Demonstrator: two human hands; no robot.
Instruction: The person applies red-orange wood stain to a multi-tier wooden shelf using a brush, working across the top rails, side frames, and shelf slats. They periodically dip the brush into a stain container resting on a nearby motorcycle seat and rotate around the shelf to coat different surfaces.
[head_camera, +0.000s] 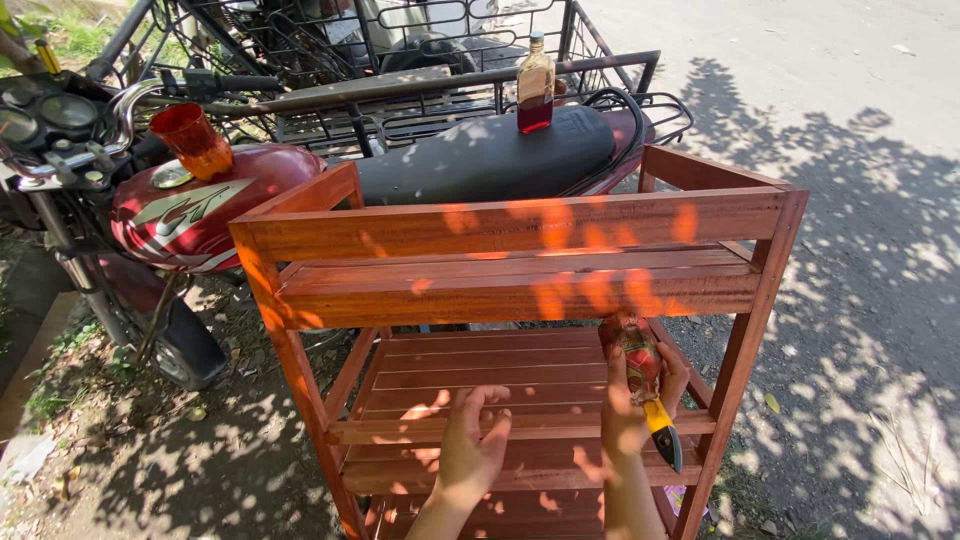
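While right hand (640, 385) grips stained paintbrush (643, 372) against wooden rack (520, 225), under its upper slats, staining seems under way; left hand (470, 445) open, empty, beside lower shelf. Next stroke likely needs steady bristle pressure.

Head-worn view, steeply down, close over wooden shelf rack (520, 225) outdoors.
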